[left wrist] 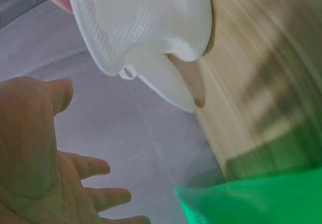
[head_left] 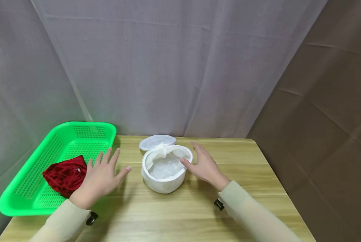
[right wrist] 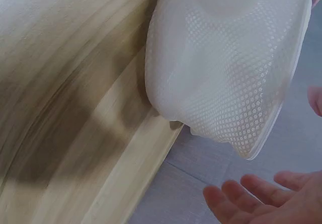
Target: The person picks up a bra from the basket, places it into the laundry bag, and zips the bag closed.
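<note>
A round white mesh laundry bag [head_left: 165,185] stands on the table with its top open, and its oval lid flap [head_left: 156,141] leans back behind it. My right hand [head_left: 206,165] is held beside the bag's right rim, fingers spread and holding nothing. In the right wrist view, its fingers [right wrist: 241,196] are apart from the mesh wall [right wrist: 216,78]. My left hand [head_left: 99,179] hovers over the right side of the green basket, fingers spread, with nothing in it. A crumpled dark red cloth item [head_left: 66,174] lies in the basket, partly hidden by that hand.
The green perforated plastic basket [head_left: 27,169] takes up the table's left side. The wooden table [head_left: 165,218] reaches back to a grey curtain [head_left: 156,67], and a brown cloth [head_left: 325,141] hangs along the right.
</note>
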`<control>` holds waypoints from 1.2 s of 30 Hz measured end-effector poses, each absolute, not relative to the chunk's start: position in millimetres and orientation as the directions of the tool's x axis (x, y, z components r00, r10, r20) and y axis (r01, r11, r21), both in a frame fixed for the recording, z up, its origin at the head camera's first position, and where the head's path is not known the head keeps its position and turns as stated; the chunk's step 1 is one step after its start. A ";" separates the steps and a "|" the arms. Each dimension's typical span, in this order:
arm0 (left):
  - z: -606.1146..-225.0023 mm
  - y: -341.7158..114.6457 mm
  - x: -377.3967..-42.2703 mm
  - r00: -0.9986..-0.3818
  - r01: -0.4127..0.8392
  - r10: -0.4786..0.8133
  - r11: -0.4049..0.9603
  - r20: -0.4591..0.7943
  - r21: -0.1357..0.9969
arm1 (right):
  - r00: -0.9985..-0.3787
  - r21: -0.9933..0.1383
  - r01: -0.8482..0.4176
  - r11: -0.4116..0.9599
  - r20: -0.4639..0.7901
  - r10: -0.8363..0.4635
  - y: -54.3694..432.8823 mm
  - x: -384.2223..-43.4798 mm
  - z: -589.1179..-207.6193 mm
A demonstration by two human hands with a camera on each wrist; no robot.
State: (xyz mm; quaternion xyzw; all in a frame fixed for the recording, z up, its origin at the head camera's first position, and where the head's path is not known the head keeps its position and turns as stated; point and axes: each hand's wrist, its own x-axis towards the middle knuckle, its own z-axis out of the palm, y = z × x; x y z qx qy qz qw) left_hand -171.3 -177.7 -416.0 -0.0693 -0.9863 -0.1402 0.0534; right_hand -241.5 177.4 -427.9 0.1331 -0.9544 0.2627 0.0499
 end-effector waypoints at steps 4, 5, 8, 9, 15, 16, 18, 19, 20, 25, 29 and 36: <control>-409.7 -186.9 -170.5 -0.985 0.146 0.118 0.956 0.124 0.256 | -0.980 -0.618 -0.200 0.760 0.117 -0.163 174.8 -241.5 -427.3; -408.3 -189.6 -170.3 -0.986 0.143 0.115 0.957 0.123 0.252 | -0.982 -0.636 -0.190 0.748 0.109 -0.156 174.0 -241.8 -427.3; -404.7 -198.9 -170.3 -0.988 0.130 0.104 0.961 0.118 0.244 | -0.985 -0.669 -0.172 0.723 0.092 -0.149 172.1 -243.4 -427.0; -403.7 -201.7 -170.5 -0.988 0.128 0.102 0.961 0.115 0.245 | -0.986 -0.678 -0.166 0.716 0.087 -0.146 171.6 -243.6 -426.6; -400.0 -214.8 -171.6 -0.992 0.111 0.088 0.955 0.095 0.276 | -0.991 -0.724 -0.123 0.678 0.059 -0.117 171.8 -243.1 -427.1; -399.6 -216.7 -171.6 -0.992 0.107 0.085 0.953 0.090 0.284 | -0.992 -0.730 -0.115 0.674 0.052 -0.114 171.9 -243.0 -427.8; -398.7 -220.9 -171.8 -0.994 0.099 0.079 0.951 0.079 0.293 | -0.993 -0.745 -0.102 0.660 0.042 -0.107 171.7 -243.3 -429.6; -398.5 -223.1 -172.1 -0.994 0.094 0.075 0.950 0.075 0.297 | -0.994 -0.748 -0.100 0.657 0.041 -0.105 171.7 -243.6 -430.3; -398.1 -225.3 -172.5 -0.995 0.090 0.072 0.949 0.068 0.302 | -0.994 -0.750 -0.098 0.654 0.041 -0.102 171.9 -244.0 -431.0; -398.6 -235.5 -173.8 -0.997 0.069 0.059 0.945 0.042 0.321 | -0.995 -0.775 -0.089 0.625 0.041 -0.090 173.1 -245.6 -433.5; -400.0 -241.2 -174.4 -0.998 0.058 0.052 0.943 0.025 0.327 | -0.996 -0.799 -0.076 0.597 0.038 -0.076 176.0 -247.5 -436.2; -403.1 -254.6 -179.1 -0.998 0.028 0.044 0.944 -0.042 0.328 | -0.996 -0.798 -0.093 0.596 0.076 -0.053 178.0 -250.1 -440.0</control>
